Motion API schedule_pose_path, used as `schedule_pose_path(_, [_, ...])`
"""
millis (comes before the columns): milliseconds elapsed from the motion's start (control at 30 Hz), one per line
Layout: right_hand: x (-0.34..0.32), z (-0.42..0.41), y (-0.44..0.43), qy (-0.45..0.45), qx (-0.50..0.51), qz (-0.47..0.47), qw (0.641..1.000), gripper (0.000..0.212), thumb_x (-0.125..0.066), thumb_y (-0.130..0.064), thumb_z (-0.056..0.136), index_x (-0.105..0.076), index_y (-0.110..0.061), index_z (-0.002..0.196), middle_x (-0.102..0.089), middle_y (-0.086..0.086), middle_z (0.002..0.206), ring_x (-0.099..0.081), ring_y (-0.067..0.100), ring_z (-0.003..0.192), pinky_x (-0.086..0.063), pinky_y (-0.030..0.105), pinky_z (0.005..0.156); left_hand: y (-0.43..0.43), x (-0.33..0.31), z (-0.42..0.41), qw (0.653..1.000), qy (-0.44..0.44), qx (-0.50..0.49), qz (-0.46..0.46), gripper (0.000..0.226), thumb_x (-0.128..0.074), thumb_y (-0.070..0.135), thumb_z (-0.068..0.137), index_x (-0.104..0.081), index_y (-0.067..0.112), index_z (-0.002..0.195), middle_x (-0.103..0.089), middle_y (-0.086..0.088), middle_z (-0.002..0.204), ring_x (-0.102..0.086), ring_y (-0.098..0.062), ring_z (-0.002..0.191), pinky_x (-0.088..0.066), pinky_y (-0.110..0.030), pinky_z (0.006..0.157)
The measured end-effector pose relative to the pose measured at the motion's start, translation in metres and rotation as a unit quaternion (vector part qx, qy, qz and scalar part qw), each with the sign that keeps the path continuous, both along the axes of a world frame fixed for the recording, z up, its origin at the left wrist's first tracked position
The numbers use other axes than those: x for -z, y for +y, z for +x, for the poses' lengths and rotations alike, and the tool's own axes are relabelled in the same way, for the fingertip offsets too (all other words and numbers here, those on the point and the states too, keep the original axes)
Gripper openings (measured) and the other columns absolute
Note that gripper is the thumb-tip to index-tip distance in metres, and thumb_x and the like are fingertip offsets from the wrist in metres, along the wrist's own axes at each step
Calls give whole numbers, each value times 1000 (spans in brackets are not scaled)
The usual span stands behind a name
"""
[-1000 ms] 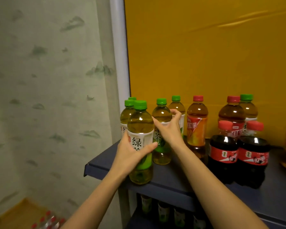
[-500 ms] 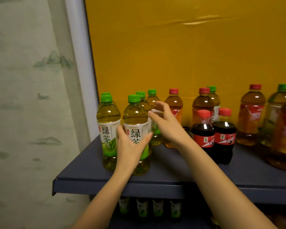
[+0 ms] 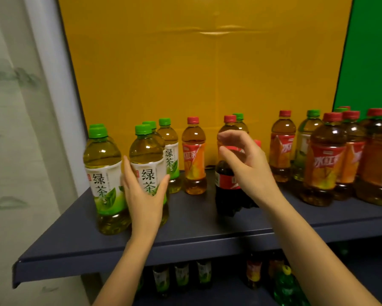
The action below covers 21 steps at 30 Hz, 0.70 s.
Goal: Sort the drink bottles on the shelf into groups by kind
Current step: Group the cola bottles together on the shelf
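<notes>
Several green-capped green tea bottles stand at the shelf's left end. My left hand (image 3: 144,195) grips the front one (image 3: 147,155), beside another green tea bottle (image 3: 101,160). My right hand (image 3: 245,164) hovers with loosely curled fingers in front of the cap of a dark cola bottle (image 3: 226,180) and holds nothing. A red-capped red tea bottle (image 3: 194,155) stands between the green teas and the cola. More red tea bottles (image 3: 327,164) crowd the right side, with a green tea bottle (image 3: 307,138) among them. My right hand hides a second cola bottle.
The dark blue shelf (image 3: 196,221) has a yellow back panel (image 3: 185,62) and a green panel (image 3: 366,51) at the right. A white post and a grey patterned curtain (image 3: 9,129) stand to the left. More bottles (image 3: 181,274) stand on the lower shelf.
My right hand has left the green tea bottle at the back and moved right, in front of the cola. My left hand still holds the front green tea bottle. The view has swung right.
</notes>
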State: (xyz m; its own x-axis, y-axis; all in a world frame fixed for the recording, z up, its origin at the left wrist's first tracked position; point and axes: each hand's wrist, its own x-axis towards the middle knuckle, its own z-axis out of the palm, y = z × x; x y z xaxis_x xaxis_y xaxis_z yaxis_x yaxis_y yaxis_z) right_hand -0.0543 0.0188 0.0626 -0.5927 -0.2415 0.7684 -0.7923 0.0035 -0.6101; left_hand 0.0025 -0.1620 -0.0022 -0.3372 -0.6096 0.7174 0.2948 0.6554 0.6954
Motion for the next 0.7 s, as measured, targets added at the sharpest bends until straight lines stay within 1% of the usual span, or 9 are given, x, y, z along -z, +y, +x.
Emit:
schedule_pose_path(67, [4, -11, 18, 8, 39, -31, 999, 22, -56, -12, 90, -57, -16, 111, -59, -4, 111, -55, 0, 106, -45, 14, 87, 11, 5, 4, 995, 61, -41, -71, 80, -68, 11, 81, -20, 8, 145, -23, -14, 151, -17, -16, 140, -15, -9, 112])
schedule_pose_path(133, [9, -24, 34, 9, 87, -47, 995, 20, -57, -15, 90, -56, -19, 109, -58, -3, 111, -54, 5, 106, -46, 21, 90, 23, 11, 1, 979, 118, -46, -160, 56, -60, 7, 84, -36, 4, 135, -36, -12, 141, -31, -20, 135, -27, -29, 114])
schedule_pose_path(200, [19, -40, 46, -33, 120, -43, 991, 26, -61, -23, 88, -51, -22, 112, -53, 0, 116, -51, 11, 110, -44, 25, 92, 41, 12, -5, 976, 104, -1, -191, 37, -54, 14, 84, -50, 7, 120, -47, -4, 127, -43, -20, 124, -38, -42, 106])
schedule_pose_path(267, [29, -54, 54, -107, 123, -36, 986, 44, -65, -32, 83, -44, -22, 120, -47, 1, 126, -46, 14, 116, -41, 26, 95, 62, 9, -13, 981, 53, 36, -186, 36, -53, 24, 84, -52, 9, 117, -48, -1, 124, -44, -17, 122, -37, -32, 106])
schedule_pose_path(333, [38, -63, 58, -177, 82, -32, 980, 61, -69, -36, 78, -37, -24, 129, -43, -2, 133, -44, 14, 121, -40, 27, 96, 79, 3, -21, 982, 11, 56, -178, 48, -54, 32, 82, -46, 11, 125, -44, 0, 129, -39, -11, 125, -29, -15, 106])
schedule_pose_path(400, [44, -66, 59, -230, 26, -10, 973, 69, -71, -34, 76, -33, -24, 134, -45, -7, 129, -46, 9, 117, -42, 20, 89, 90, 2, -33, 985, -37, 93, -140, 63, -61, 36, 80, -37, 13, 134, -39, 2, 134, -34, -6, 126, -26, -8, 103])
schedule_pose_path(500, [52, -72, 57, -297, -91, 2, 950, 59, -72, -23, 77, -42, -21, 127, -58, -8, 114, -59, 4, 100, -50, 16, 73, 100, 5, -51, 977, -128, 172, -21, 85, -75, 37, 71, -26, 21, 138, -35, 2, 141, -38, -10, 127, -35, -22, 100])
schedule_pose_path(600, [61, -81, 56, -318, -139, 1, 938, 62, -75, -37, 67, -51, -20, 122, -67, 0, 114, -64, 15, 107, -52, 30, 90, 103, 11, -68, 966, -150, 206, 44, 81, -81, 34, 63, -37, 20, 130, -49, 2, 130, -51, -14, 117, -43, -24, 89])
schedule_pose_path(700, [64, -81, 58, -303, -140, -4, 943, 68, -77, -47, 61, -53, -23, 121, -67, -1, 115, -64, 13, 107, -50, 40, 97, 107, 12, -73, 947, -132, 273, 109, 65, -81, 27, 65, -48, 23, 120, -61, 6, 114, -60, -10, 104, -50, -17, 79])
